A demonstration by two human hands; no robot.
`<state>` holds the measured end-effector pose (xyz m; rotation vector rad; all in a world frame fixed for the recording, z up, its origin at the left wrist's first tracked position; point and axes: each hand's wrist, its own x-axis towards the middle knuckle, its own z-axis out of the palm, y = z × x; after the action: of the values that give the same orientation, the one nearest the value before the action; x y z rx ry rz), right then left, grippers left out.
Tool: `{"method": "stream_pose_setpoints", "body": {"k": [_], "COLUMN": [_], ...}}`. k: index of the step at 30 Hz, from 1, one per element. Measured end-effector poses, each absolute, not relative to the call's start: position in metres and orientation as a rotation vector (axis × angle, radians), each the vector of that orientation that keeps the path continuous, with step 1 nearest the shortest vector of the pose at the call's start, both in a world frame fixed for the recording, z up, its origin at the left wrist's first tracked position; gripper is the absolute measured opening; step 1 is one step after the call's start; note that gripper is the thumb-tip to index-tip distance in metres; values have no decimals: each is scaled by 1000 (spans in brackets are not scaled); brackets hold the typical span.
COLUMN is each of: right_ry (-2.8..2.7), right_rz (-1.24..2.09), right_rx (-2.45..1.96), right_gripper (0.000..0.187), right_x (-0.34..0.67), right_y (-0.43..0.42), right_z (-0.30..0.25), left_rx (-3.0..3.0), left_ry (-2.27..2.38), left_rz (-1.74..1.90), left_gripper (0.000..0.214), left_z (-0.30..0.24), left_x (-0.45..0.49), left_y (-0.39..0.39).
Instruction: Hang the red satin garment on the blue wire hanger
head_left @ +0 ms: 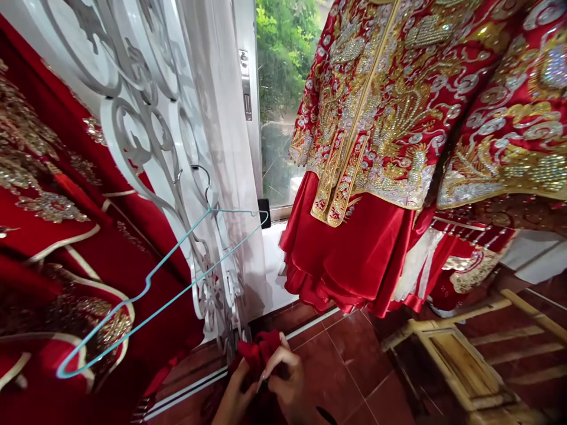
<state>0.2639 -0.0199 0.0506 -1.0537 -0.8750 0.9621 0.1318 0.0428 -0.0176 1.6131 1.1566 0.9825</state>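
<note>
Low in the middle of the view, both my hands grip a bunched piece of dark red cloth. My left hand pinches it from the left, thumb pointing up. Fingers bent over the cloth, my right hand closes on it from the right, and the two hands nearly touch. The lower part of the cloth falls into shadow, so what kind of garment it is cannot be made out. Up and to the left, a bare light-blue hanger hangs by its hook on a white scrolled metal screen.
Red embroidered jackets hang at the right above a red satin skirt. More red beaded garments fill the left side. A bamboo chair stands at lower right on the tiled floor. Behind is a window with a white curtain.
</note>
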Motion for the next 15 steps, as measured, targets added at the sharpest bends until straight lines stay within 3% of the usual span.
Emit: {"method": "stream_pose_setpoints", "body": {"k": [6,15], "right_ry": [-870,-1007], "right_rz": [1022,1005], "right_rx": [-1084,-1149], "right_gripper": [13,21], "right_x": [272,290], "right_y": [-27,-22], "right_z": [64,42], "left_rx": [1657,1065], "left_ry": [1084,922], "left_rz": [993,926], "left_gripper": [62,69], "left_z": [-7,13], "left_x": [128,123], "left_y": [28,37]}}
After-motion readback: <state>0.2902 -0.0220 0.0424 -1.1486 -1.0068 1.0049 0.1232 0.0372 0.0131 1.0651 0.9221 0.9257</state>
